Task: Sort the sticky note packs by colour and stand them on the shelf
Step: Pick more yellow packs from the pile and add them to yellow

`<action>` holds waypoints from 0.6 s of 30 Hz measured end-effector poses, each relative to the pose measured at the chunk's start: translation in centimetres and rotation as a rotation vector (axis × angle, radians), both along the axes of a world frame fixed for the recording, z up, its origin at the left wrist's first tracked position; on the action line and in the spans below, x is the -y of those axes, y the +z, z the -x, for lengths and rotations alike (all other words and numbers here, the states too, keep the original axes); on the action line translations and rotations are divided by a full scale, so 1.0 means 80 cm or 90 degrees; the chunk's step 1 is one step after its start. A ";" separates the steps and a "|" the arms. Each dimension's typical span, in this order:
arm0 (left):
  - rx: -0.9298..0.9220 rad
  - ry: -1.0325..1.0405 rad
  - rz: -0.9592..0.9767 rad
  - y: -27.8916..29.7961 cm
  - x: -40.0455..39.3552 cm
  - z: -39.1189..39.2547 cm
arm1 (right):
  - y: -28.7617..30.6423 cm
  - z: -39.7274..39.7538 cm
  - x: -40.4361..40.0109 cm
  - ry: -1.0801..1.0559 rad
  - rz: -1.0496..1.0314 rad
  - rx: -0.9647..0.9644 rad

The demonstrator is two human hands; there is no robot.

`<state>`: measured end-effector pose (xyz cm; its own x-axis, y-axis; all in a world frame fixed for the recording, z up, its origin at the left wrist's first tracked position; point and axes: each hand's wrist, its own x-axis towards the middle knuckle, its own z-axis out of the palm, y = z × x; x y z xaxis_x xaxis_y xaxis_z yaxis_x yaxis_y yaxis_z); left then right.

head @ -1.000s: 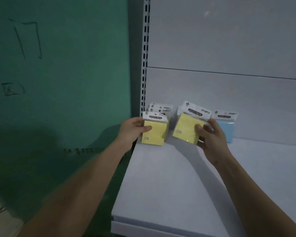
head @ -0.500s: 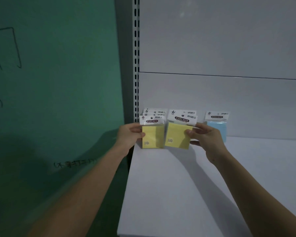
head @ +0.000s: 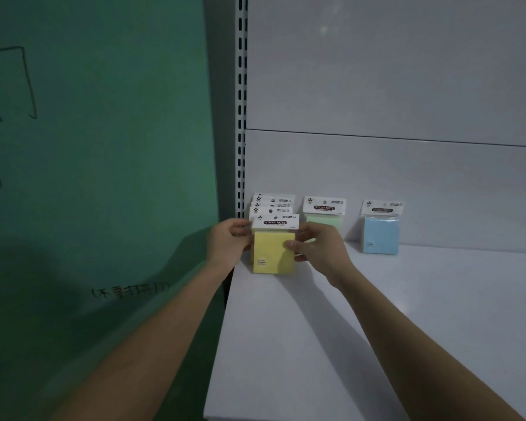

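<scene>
Fingers of left hand (head: 228, 241) and right hand (head: 319, 247) pinch opposite edges of the front yellow pack (head: 274, 250), upright between them on the shelf (head: 377, 314); yellow row directly behind, both hands equally near.

shelf (head: 377, 314): smooth white, faint sheen | yellow sticky note pack (head: 274, 253): matt paper, glossy clear wrap, printed card header | upright (head: 241, 117): slotted, painted | wall (head: 104, 147): matt green
</scene>
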<state>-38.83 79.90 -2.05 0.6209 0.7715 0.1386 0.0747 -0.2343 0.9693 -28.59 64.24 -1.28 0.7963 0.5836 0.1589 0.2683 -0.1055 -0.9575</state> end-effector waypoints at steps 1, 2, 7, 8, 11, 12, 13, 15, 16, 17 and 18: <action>0.004 -0.002 0.007 -0.001 -0.001 0.001 | -0.001 0.001 -0.005 -0.007 0.011 0.014; 0.009 -0.006 0.013 -0.001 -0.002 0.003 | -0.001 0.002 -0.010 -0.015 0.022 0.030; 0.014 -0.021 0.025 -0.001 -0.010 0.016 | -0.007 0.005 -0.025 -0.089 0.048 0.116; 0.008 -0.023 0.022 0.002 -0.011 0.020 | -0.008 0.007 -0.026 -0.101 0.057 0.137; -0.009 -0.034 -0.002 0.006 -0.013 0.032 | -0.010 0.015 -0.027 -0.119 0.073 0.166; -0.020 -0.035 -0.022 0.007 -0.014 0.036 | -0.009 0.016 -0.028 -0.124 0.078 0.175; -0.036 -0.032 -0.048 0.007 -0.015 0.040 | -0.008 0.017 -0.029 -0.130 0.087 0.189; -0.066 -0.026 -0.107 0.009 -0.015 0.048 | -0.006 0.020 -0.029 -0.140 0.099 0.212; -0.078 -0.025 -0.140 0.011 -0.014 0.053 | -0.005 0.022 -0.029 -0.145 0.102 0.217; -0.087 -0.026 -0.176 0.012 -0.012 0.056 | -0.003 0.025 -0.028 -0.153 0.109 0.221; -0.094 -0.031 -0.218 0.015 -0.009 0.059 | 0.000 0.028 -0.025 -0.164 0.122 0.230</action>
<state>-43.54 80.62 -0.87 0.6880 0.6657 0.2890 0.1894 -0.5491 0.8140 -30.80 66.27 -1.29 0.8326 0.4205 0.3606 0.5219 -0.3772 -0.7651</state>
